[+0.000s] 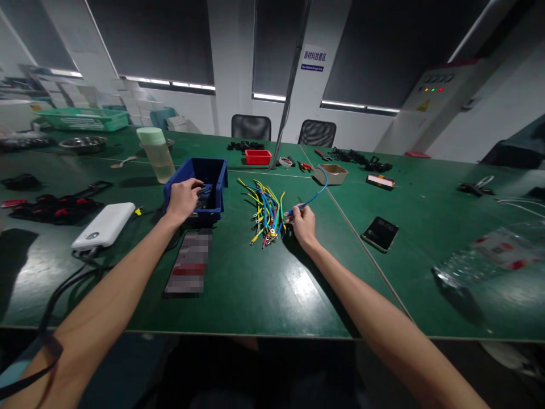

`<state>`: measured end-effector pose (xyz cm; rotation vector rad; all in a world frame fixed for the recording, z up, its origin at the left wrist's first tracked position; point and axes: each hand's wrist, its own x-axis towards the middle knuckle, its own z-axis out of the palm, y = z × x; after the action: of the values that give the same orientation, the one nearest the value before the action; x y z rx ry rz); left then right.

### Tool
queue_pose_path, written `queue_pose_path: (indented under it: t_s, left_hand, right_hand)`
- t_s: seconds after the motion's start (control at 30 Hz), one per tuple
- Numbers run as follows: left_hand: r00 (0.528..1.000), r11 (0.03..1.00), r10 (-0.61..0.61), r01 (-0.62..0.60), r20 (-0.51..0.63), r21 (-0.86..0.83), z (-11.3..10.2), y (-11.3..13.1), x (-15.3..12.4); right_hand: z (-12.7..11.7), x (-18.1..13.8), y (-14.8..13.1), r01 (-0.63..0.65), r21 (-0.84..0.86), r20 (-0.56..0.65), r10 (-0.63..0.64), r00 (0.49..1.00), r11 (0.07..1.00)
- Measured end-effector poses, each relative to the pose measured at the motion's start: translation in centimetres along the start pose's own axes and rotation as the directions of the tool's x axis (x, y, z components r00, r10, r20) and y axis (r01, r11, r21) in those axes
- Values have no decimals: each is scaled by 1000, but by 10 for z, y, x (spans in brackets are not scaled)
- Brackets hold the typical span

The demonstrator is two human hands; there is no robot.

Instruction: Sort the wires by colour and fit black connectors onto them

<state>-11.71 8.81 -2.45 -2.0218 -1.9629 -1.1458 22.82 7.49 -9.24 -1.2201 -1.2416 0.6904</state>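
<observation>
Blue wire [322, 191]: two o'clock of the wire pile; right hand [305, 225] pinched closed near one end, seemingly for control. Wire pile [266, 210]: mid-table, within easy reach. Blue bin [208, 215]: ten o'clock; left hand [182, 200] at its opening, fingers curled, hold unclear.

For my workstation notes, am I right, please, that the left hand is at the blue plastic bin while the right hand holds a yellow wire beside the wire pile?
Not quite: the head view shows that the wire in the right hand is blue, not yellow. The left hand is at the blue plastic bin, and the right beside the wire pile.
</observation>
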Motion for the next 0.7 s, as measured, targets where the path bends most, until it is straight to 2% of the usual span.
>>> queue_pose_path:
  t_s: [0.23,0.43,0.7]
  left_hand:
    - [1000,998,20,-21,-18,-51,2,-3,0]
    - [998,999,27,-28,-50,-28,4,-4,-2]
    - [979,983,174,-165,-107,84,1,6,-10]
  right_hand:
    - [1,1,3,-17,6,-7,17,1000,1000]
    - [0,1,0,-19,13,-17,19,1000,1000]
    - [-2,0,0,14,18,-9,-14,1000,1000]
